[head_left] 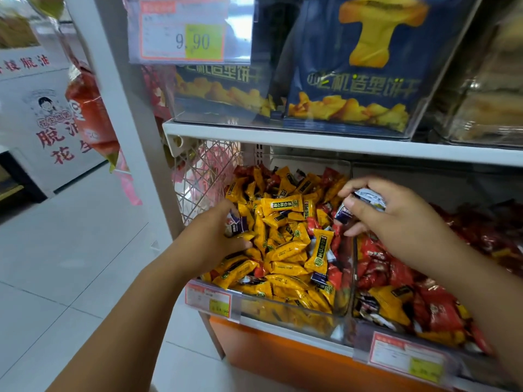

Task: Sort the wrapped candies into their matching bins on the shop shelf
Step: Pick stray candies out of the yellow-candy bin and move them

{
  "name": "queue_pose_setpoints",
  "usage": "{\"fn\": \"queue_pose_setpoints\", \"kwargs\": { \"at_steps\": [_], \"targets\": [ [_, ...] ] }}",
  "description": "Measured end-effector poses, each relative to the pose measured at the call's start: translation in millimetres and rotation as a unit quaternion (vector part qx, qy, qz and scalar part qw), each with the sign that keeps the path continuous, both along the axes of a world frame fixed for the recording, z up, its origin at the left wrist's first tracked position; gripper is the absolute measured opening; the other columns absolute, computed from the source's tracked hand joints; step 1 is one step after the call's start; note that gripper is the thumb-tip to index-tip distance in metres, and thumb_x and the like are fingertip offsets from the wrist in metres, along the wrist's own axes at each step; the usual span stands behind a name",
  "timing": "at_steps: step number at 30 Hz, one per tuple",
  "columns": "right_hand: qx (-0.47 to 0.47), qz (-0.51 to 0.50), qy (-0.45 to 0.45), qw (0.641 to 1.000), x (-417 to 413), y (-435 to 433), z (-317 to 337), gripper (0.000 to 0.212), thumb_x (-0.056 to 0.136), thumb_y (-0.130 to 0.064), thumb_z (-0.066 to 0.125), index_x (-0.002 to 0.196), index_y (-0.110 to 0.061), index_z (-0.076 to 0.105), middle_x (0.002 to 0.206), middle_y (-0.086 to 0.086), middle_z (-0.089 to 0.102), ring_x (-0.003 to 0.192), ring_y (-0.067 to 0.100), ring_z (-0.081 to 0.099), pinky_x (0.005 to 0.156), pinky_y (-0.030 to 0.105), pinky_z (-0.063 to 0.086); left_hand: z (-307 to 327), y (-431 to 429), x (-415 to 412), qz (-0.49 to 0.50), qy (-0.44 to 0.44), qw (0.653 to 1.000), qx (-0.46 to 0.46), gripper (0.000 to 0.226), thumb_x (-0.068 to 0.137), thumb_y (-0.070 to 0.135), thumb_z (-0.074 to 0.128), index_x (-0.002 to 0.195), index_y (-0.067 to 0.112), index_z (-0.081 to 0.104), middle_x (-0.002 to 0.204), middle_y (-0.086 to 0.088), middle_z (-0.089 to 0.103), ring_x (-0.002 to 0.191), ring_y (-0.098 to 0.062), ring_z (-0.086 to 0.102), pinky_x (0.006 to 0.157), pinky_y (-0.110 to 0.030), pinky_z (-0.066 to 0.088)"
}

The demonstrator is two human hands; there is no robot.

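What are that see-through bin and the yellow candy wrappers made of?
Clear bin: likely rigid glossy plastic; its contents show through the front wall. Yellow wrappers: seemingly thin shiny plastic film; creased, with pinched ends and light glints.

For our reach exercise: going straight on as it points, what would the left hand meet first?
The left hand, gripping a purple candy, would likely meet the heap of yellow candies in the clear bin first; depth is unclear.
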State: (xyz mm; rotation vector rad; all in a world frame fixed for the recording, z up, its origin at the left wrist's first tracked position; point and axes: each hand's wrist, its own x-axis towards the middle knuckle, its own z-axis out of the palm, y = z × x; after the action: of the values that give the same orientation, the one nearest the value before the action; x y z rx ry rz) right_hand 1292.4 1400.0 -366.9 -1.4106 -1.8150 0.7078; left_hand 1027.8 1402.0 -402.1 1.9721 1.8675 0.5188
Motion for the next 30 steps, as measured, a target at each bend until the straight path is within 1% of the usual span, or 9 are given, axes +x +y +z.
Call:
{"fn": "queue_pose_setpoints", "kwargs": {
  "at_steps": [4,8,10,13,15,18,22,25,30],
  "targets": [
    [-0.007,-0.022,-0.021,1.000,8,6,2,0.014,0.099,-0.020,0.051,0.097,-0.028,0.062,0.065,-0.002,0.062,0.034,-0.002,0.048,0.036,0.012,0.030,4,6,8,0.001,-0.039,0.999,0.020,0.043,0.077,0.039,0.077,0.096,0.026,0.041,0.077,0.005,0.053,0.062,-0.008,0.046,0.051,-0.024,0.036],
    [-0.052,-0.028,0.010,0.998,15,7,-3,0.016,0.099,-0.018,0.050,0.094,-0.028,0.062,0.063,-0.007,0.061,0.043,-0.001,0.054,0.051,0.028,0.048,12,5,42,-0.084,-0.116,0.987,0.069,0.035,0.079,0.039,0.075,0.086,0.031,0.042,0.077,0.005,0.055,0.061,-0.008,0.048,0.051,-0.021,0.037],
    [-0.060,-0.031,0.007,0.998,19,6,-6,0.017,0.099,-0.020,0.049,0.091,-0.029,0.060,0.067,-0.003,0.058,0.045,0.001,0.055,0.048,0.030,0.045,10,3,68,-0.148,-0.129,0.979,0.049,0.024,0.082,0.037,0.073,0.092,0.030,0.052,0.080,0.008,0.057,0.063,-0.003,0.050,0.054,-0.017,0.040],
    [-0.051,-0.040,-0.001,0.998,26,2,-8,0.016,0.099,-0.021,0.049,0.091,-0.029,0.060,0.062,-0.004,0.055,0.039,-0.001,0.051,0.045,0.024,0.040,-5,8,101,-0.212,-0.072,0.974,0.031,0.011,0.086,0.034,0.070,0.092,0.029,0.063,0.090,0.009,0.066,0.084,-0.009,0.061,0.077,-0.032,0.052],
    [-0.044,-0.045,-0.015,0.998,31,-1,-8,0.016,0.099,-0.021,0.049,0.091,-0.031,0.059,0.062,-0.005,0.055,0.038,-0.001,0.051,0.043,0.018,0.039,-13,14,109,-0.218,0.012,0.975,0.046,0.010,0.086,0.037,0.068,0.092,0.030,0.064,0.097,0.012,0.067,0.092,-0.010,0.061,0.076,-0.033,0.052],
    [-0.042,-0.051,-0.033,0.997,41,-5,-8,0.017,0.099,-0.021,0.049,0.090,-0.032,0.059,0.064,-0.004,0.056,0.040,-0.002,0.053,0.042,0.017,0.040,-17,22,104,-0.180,0.103,0.976,0.066,0.022,0.083,0.051,0.068,0.095,0.034,0.062,0.105,0.014,0.064,0.095,-0.008,0.057,0.063,-0.025,0.042],
    [-0.055,-0.064,-0.044,0.995,52,-5,-7,0.016,0.098,-0.023,0.050,0.090,-0.033,0.059,0.063,-0.002,0.057,0.041,-0.001,0.054,0.045,0.023,0.042,-15,28,90,-0.160,0.137,0.975,0.064,0.043,0.077,0.059,0.069,0.115,0.040,0.061,0.120,0.017,0.058,0.106,-0.008,0.055,0.070,-0.026,0.044],
    [-0.064,-0.063,-0.055,0.994,58,-4,-8,0.013,0.099,-0.023,0.049,0.094,-0.030,0.059,0.063,-0.001,0.054,0.038,-0.002,0.052,0.040,0.019,0.038,-13,30,84,-0.166,0.112,0.979,0.034,0.060,0.075,0.062,0.068,0.130,0.041,0.055,0.128,0.019,0.055,0.115,-0.008,0.053,0.081,-0.028,0.050],
    [-0.069,-0.055,-0.070,0.994,59,-6,-11,0.012,0.099,-0.025,0.050,0.095,-0.033,0.058,0.064,-0.004,0.053,0.039,-0.003,0.052,0.040,0.020,0.039,-18,31,94,-0.175,0.196,0.965,0.016,0.073,0.072,0.071,0.063,0.138,0.044,0.045,0.143,0.016,0.044,0.124,-0.012,0.048,0.084,-0.030,0.044]
  ]
}}
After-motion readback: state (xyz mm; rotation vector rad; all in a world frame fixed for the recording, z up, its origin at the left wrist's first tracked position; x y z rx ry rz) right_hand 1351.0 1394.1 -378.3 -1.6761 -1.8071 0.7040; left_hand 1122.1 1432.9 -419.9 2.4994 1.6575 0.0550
